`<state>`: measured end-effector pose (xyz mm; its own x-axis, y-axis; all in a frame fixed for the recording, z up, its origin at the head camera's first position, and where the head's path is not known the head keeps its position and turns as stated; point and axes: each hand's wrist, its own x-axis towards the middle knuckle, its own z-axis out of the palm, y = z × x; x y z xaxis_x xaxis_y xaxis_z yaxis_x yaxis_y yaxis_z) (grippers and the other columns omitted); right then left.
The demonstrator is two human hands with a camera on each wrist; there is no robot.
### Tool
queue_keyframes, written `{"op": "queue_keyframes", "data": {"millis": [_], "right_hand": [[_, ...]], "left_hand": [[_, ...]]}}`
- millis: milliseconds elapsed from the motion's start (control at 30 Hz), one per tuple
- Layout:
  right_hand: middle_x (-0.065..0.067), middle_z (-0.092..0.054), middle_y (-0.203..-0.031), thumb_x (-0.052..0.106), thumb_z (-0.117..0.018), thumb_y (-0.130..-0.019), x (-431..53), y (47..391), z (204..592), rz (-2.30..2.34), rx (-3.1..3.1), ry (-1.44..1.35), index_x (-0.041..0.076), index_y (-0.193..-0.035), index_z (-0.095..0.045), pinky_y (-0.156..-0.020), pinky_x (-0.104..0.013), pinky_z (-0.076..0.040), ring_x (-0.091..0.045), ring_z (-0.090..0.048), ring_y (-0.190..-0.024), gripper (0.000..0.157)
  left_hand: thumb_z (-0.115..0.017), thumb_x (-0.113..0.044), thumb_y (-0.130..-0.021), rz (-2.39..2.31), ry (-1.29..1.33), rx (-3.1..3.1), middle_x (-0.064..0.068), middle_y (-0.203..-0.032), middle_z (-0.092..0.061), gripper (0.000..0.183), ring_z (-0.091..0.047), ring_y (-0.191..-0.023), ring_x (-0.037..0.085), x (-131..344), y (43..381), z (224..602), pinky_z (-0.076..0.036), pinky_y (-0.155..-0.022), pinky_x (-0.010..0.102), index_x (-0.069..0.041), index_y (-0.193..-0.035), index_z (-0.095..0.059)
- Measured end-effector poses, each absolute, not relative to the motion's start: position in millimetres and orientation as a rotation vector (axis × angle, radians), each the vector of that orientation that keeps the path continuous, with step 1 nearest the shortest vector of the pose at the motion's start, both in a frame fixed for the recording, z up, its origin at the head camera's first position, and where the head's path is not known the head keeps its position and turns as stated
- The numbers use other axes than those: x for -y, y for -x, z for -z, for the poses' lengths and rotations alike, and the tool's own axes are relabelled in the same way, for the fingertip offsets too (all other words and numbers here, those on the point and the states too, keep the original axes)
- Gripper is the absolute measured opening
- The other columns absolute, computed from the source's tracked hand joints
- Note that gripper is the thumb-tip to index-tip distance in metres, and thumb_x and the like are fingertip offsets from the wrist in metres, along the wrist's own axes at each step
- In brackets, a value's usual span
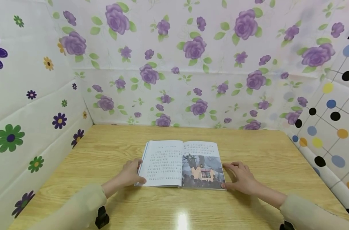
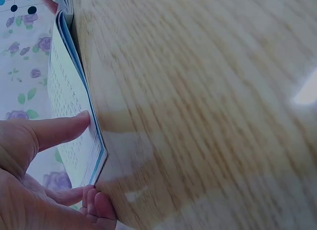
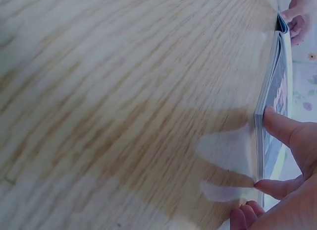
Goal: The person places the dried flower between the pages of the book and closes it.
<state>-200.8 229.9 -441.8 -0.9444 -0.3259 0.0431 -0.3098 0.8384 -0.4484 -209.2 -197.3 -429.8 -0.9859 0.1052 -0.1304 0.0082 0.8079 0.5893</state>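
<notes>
An open book [image 1: 163, 164] lies on the wooden table, text on its left page and an illustration [image 1: 201, 171] below text on its right. My left hand [image 1: 129, 174] holds the left side near the lower corner. In the left wrist view its thumb [image 2: 64, 131] lies on the page [image 2: 69, 91], with fingers at the outer edge. On the opposite side my right hand [image 1: 241, 179] holds the book's lower right corner. The right wrist view shows that thumb [image 3: 280, 125] on the picture page, one fingertip against the side edge, other fingers curled by the table.
The wooden table [image 1: 151, 209] extends around the book on all sides. A purple-flowered cloth [image 1: 174, 92] hangs behind it, with patterned cloths at left [image 1: 33, 127] and right [image 1: 329, 127]. Dark wrist devices [image 1: 102, 218] sit under the sleeves.
</notes>
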Motion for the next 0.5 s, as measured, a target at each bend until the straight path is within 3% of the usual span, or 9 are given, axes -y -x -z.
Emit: {"op": "queue_keyframes", "data": {"millis": [133,233,367,500], "right_hand": [[-0.029,-0.045,-0.136,0.047,-0.082,-0.076,-230.5,201.6,442.7,0.716,-2.98,0.513,0.009,-0.14,-0.054,-0.08,-0.063,-0.045,-0.05,-0.042,-0.118,0.079],[-0.03,-0.045,-0.136,0.046,-0.082,-0.076,-230.5,202.2,443.0,0.711,-2.977,0.514,0.009,-0.14,-0.054,-0.08,-0.062,-0.045,-0.05,-0.042,-0.118,0.079],[-0.03,-0.045,-0.137,0.045,-0.083,-0.076,-229.8,202.4,442.9,0.711,-2.974,0.518,0.009,-0.141,-0.054,-0.08,-0.062,-0.045,-0.049,-0.042,-0.118,0.08],[-0.03,-0.044,-0.138,0.046,-0.082,-0.076,-229.4,201.5,443.2,0.739,-2.96,0.528,0.012,-0.144,-0.051,-0.08,-0.061,-0.044,-0.048,-0.042,-0.117,0.082]], "left_hand": [[-0.087,-0.007,-0.066,-0.955,-0.061,-2.825,0.024,-0.122,-0.057,0.091,-0.05,-0.111,0.036,197.0,211.0,431.0,-0.044,-0.096,0.053,0.013,-0.142,-0.04],[-0.087,-0.007,-0.065,-0.955,-0.014,-2.816,0.026,-0.123,-0.059,0.094,-0.05,-0.113,0.041,195.9,213.0,430.9,-0.044,-0.098,0.055,0.012,-0.143,-0.038],[-0.086,-0.004,-0.064,-0.99,0.02,-2.801,0.029,-0.128,-0.058,0.096,-0.045,-0.123,0.048,195.3,214.4,431.0,-0.038,-0.105,0.061,0.01,-0.145,-0.036],[-0.085,-0.001,-0.064,-1.035,0.005,-2.788,0.029,-0.131,-0.054,0.095,-0.039,-0.125,0.047,196.4,212.8,432.4,-0.033,-0.107,0.063,0.008,-0.146,-0.036]]}}
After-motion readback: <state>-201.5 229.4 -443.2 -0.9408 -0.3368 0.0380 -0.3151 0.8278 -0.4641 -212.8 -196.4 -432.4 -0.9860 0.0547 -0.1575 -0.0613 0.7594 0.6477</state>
